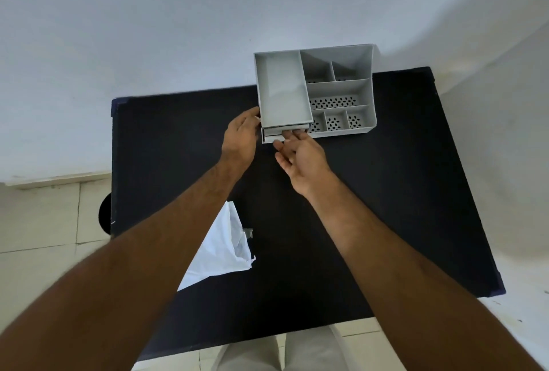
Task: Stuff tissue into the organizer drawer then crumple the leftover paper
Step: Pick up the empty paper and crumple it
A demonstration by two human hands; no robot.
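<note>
A grey plastic organizer [338,85] with several open compartments stands at the far edge of the black table [386,207]. Its small drawer [271,135] sits at the lower front left, pulled out slightly. My left hand [240,136] rests against the organizer's left front corner, fingers touching its side. My right hand [300,156] is palm-up, fingertips hooked under the drawer's front lip. A sheet of white tissue paper [221,249] lies flat on the table near me, partly hidden under my left forearm.
A white wall rises right behind the table. Pale floor tiles [44,222] show at the left, and a dark round object [104,217] sits at the table's left edge. My legs in light trousers [282,353] are at the near edge.
</note>
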